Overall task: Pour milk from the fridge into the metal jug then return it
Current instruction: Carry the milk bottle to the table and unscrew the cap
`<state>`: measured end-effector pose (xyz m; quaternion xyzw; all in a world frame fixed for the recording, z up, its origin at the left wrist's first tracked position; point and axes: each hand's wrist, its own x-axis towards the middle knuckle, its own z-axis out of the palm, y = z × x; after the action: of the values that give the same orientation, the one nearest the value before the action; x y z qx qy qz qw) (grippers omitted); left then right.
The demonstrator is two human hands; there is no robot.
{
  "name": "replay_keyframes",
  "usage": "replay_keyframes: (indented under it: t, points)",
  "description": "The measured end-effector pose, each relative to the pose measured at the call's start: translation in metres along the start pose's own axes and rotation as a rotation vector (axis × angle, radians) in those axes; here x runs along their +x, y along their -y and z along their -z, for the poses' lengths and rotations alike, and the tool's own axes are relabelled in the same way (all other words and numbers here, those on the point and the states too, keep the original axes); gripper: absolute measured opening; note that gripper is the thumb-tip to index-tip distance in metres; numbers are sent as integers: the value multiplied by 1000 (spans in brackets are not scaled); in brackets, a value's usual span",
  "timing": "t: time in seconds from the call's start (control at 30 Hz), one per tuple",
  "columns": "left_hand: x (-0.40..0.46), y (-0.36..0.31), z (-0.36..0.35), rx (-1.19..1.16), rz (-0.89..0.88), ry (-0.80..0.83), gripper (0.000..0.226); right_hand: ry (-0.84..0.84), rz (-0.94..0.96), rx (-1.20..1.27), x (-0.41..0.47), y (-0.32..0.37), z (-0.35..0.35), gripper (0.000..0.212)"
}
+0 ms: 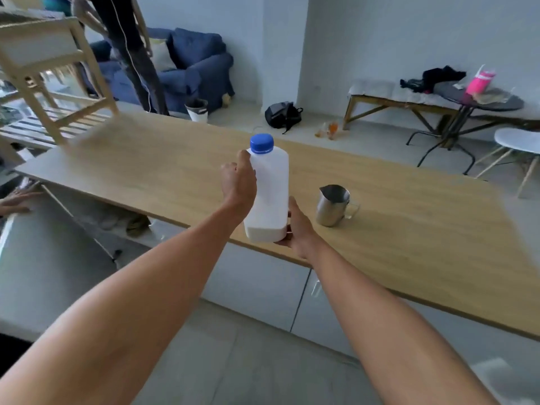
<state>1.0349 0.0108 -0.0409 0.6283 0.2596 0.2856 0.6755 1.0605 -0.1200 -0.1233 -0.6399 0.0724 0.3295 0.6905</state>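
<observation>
A white plastic milk bottle (270, 194) with a blue screw cap (261, 143) is held upright in the air over the near edge of the wooden counter (409, 229). My left hand (238, 182) grips its upper left side just below the cap. My right hand (298, 229) cups its base from the right and underneath. The cap is on. A small metal jug (333, 205) with a spout and handle stands empty-looking on the counter, just right of the bottle. No fridge is recognisable in view.
White cabinet doors (257, 285) run under the counter. Another person's hand (17, 200) rests at the left edge. Beyond the counter lie a wooden shelf unit (52, 68), a blue sofa (193, 65), a backpack (282, 114), a bench and a round table.
</observation>
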Motion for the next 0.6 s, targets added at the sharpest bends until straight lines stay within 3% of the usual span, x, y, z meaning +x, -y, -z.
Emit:
replay_keyframes:
  t: [0.43,0.6]
  points:
    - [30,32,-76,51,71,265,40,-198,39,125,27,10,44,35]
    - [37,49,-81,70,93,282,39,-258,41,129,44,5,43,44]
